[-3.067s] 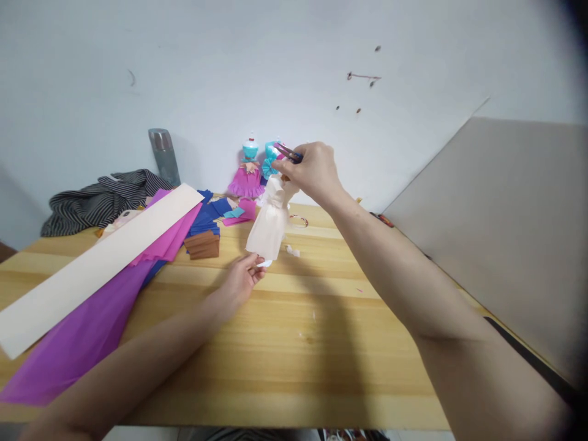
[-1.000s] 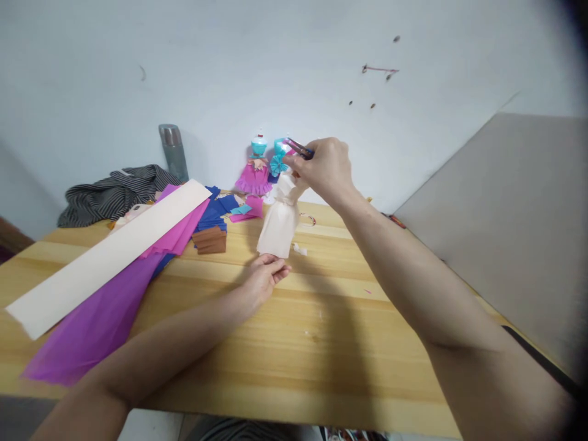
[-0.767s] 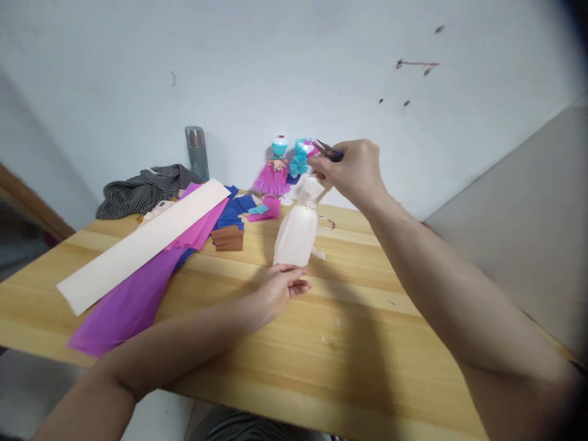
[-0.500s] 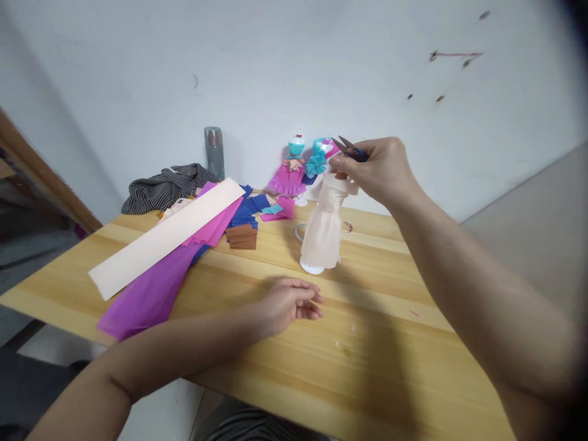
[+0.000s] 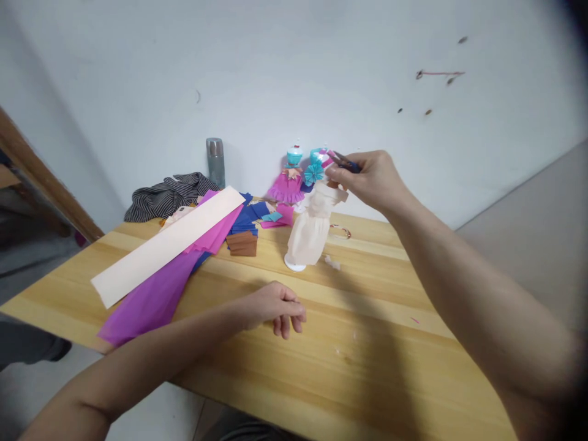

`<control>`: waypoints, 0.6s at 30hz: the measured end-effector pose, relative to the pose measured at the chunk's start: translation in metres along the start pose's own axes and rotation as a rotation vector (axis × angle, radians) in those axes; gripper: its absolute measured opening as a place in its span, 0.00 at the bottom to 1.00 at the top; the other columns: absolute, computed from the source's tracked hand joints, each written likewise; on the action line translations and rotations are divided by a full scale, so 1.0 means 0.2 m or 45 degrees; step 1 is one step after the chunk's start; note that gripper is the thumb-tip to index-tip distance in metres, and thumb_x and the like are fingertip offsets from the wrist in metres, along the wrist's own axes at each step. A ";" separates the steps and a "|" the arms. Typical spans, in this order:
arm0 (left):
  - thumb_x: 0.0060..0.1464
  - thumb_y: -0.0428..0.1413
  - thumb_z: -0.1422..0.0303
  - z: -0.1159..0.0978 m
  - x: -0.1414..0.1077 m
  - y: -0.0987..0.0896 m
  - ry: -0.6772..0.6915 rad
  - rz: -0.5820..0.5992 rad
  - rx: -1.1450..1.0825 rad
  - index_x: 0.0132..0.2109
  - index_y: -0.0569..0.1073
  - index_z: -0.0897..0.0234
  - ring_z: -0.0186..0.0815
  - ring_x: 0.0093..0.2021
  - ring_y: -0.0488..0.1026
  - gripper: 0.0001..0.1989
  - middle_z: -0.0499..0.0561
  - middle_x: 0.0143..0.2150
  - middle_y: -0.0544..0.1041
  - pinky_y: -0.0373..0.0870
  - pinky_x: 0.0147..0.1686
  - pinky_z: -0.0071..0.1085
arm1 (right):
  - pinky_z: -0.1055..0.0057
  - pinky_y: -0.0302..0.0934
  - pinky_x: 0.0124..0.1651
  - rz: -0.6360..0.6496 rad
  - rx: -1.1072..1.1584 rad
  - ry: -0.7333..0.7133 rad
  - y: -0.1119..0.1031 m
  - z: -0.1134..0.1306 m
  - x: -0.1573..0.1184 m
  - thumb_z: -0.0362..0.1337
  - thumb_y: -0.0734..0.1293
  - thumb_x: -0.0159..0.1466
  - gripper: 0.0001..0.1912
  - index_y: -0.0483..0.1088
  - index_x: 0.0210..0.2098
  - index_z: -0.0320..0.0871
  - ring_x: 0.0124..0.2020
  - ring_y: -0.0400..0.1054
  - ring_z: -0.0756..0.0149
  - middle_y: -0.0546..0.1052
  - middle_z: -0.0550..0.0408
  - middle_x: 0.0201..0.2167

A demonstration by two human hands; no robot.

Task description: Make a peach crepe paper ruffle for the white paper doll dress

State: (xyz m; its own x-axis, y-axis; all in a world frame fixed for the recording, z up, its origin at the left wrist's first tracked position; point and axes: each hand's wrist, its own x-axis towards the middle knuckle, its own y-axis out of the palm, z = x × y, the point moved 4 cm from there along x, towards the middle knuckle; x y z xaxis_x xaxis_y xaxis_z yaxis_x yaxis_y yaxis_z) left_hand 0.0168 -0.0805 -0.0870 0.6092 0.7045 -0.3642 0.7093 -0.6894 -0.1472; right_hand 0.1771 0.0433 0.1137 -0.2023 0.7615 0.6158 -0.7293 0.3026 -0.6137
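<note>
My right hand (image 5: 367, 177) is closed on a pair of dark-handled scissors (image 5: 344, 162), blades pointing up and left. Its fingertips are at the top of a small figure in a cream paper dress (image 5: 307, 236); whether they also grip it, I cannot tell. The figure leans, and its white round base (image 5: 294, 263) shows under the hem. Over the table front, my left hand (image 5: 278, 309) hangs loosely with fingers apart and nothing in it. A small white scrap (image 5: 332, 263) lies beside the dress, and a thin ring (image 5: 340, 232) behind it.
Left on the wooden table (image 5: 220, 373) are a long cream paper strip (image 5: 168, 248), purple sheets (image 5: 147, 306), blue pieces (image 5: 250, 214) and brown pieces (image 5: 242, 244). Behind stand a flask (image 5: 215, 162), a striped cloth (image 5: 172, 196) and a pink-skirted figure (image 5: 287, 184). The wall borders the back.
The dressed figure has tilted and its base has shifted left. A white scrap now shows beside it. My left hand has moved slightly left, its fingers drooping; the right keeps the scissors.
</note>
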 end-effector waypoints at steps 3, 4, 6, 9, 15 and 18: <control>0.52 0.51 0.63 -0.05 -0.05 -0.21 -0.005 -0.267 0.530 0.27 0.73 0.66 0.32 0.20 0.72 0.13 0.51 0.26 0.77 0.65 0.21 0.26 | 0.69 0.48 0.22 0.072 -0.038 -0.014 0.01 0.07 0.00 0.42 0.68 0.56 0.12 0.75 0.21 0.40 0.17 0.58 0.72 0.72 0.55 0.17; 0.52 0.51 0.63 -0.07 -0.08 -0.31 -0.006 -0.399 0.629 0.25 0.72 0.66 0.34 0.24 0.74 0.13 0.52 0.26 0.77 0.67 0.25 0.27 | 0.69 0.47 0.22 0.092 -0.045 -0.017 0.01 0.08 0.00 0.42 0.68 0.55 0.12 0.74 0.21 0.40 0.17 0.58 0.72 0.71 0.56 0.16; 0.52 0.52 0.66 -0.10 -0.13 -0.54 -0.020 -0.718 0.823 0.30 0.73 0.66 0.42 0.38 0.75 0.09 0.55 0.34 0.78 0.68 0.39 0.32 | 0.70 0.47 0.22 0.116 -0.058 -0.026 0.02 0.11 0.01 0.43 0.69 0.55 0.13 0.74 0.21 0.39 0.18 0.58 0.72 0.70 0.56 0.15; 0.52 0.52 0.68 -0.12 -0.25 -0.88 -0.119 -1.160 1.043 0.47 0.71 0.69 0.56 0.57 0.63 0.16 0.66 0.54 0.70 0.60 0.53 0.45 | 0.71 0.49 0.23 0.089 -0.052 -0.051 0.02 0.12 0.01 0.42 0.68 0.54 0.13 0.73 0.20 0.39 0.20 0.60 0.71 0.72 0.55 0.17; 0.45 0.56 0.67 -0.01 -0.39 -1.29 -0.443 -1.486 1.102 0.47 0.72 0.76 0.62 0.51 0.67 0.22 0.75 0.47 0.73 0.63 0.47 0.51 | 0.71 0.52 0.24 -0.236 0.039 -0.033 -0.03 0.09 -0.06 0.38 0.65 0.56 0.09 0.75 0.25 0.40 0.21 0.62 0.68 0.71 0.57 0.18; 0.41 0.58 0.70 0.04 -0.39 -1.37 -0.480 -1.449 1.044 0.39 0.76 0.69 0.53 0.45 0.73 0.14 0.65 0.40 0.78 0.67 0.43 0.39 | 0.70 0.56 0.27 -0.283 0.065 -0.038 -0.03 0.06 -0.09 0.38 0.65 0.56 0.09 0.76 0.28 0.41 0.24 0.65 0.66 0.74 0.56 0.22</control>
State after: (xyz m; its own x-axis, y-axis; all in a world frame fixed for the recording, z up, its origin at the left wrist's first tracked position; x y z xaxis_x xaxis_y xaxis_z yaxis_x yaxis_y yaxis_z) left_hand -0.2275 0.0528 -0.0263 -0.3533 0.9291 0.1096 0.2588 0.2096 -0.9429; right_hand 0.1769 0.0219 0.1117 -0.0518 0.6616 0.7481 -0.7900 0.4312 -0.4359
